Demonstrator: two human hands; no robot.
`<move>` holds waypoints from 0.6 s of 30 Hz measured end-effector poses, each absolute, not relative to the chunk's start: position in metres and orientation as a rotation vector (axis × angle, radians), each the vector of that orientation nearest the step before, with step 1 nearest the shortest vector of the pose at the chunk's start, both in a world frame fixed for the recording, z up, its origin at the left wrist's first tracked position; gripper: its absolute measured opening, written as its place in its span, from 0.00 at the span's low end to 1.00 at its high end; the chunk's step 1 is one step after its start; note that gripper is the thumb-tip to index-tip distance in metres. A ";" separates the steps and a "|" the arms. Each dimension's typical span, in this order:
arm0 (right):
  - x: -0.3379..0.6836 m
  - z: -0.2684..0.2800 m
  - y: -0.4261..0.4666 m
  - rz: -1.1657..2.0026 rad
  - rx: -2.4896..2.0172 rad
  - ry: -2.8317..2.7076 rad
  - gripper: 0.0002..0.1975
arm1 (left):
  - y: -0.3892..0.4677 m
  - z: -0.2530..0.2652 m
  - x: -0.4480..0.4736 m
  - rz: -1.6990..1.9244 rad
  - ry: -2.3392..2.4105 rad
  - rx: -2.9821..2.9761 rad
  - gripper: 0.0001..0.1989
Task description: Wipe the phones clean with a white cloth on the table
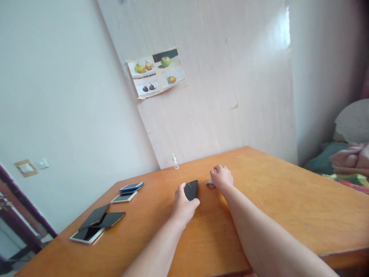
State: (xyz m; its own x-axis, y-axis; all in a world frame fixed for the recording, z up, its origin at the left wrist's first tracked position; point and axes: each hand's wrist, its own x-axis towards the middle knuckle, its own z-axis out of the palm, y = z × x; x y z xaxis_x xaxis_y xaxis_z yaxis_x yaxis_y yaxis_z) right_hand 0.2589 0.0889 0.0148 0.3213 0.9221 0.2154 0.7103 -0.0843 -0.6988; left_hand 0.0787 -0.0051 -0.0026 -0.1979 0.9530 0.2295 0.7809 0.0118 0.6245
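My left hand (183, 206) grips a black smartphone (191, 190) between its thumb and fingers, with the dark screen facing me. To the right, my right hand (222, 177) has its fingers curled over a crumpled light grey cloth (210, 184) at the tabletop. Much of that cloth is hidden under the hand. Beyond the phone, toward the wall, a small clear pump bottle (175, 162) stands upright.
On the wooden table (276, 200), at the left, a blue-edged phone (132, 187) lies on a white one (124, 197). Nearer me, dark devices (95, 216) overlap a white tablet (87, 235). A board (219, 107) with fruit pictures (158, 73) stands behind.
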 end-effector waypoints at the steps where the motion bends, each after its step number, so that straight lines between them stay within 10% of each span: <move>1: 0.259 0.015 0.089 0.370 -1.851 -1.441 0.20 | -0.006 -0.006 0.080 0.962 2.045 1.858 0.41; 18: 0.252 0.017 0.081 0.452 -1.831 -1.563 0.18 | 0.024 -0.001 0.043 1.092 2.017 1.642 0.24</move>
State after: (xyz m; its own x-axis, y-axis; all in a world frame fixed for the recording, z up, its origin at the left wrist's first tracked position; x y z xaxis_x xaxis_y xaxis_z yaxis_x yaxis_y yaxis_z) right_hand 0.2519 0.0810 0.0174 0.2190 0.9619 0.1635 0.7264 -0.0489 -0.6855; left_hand 0.0427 0.0244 -0.0015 -0.2885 0.9334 0.2136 0.6890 0.0475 0.7232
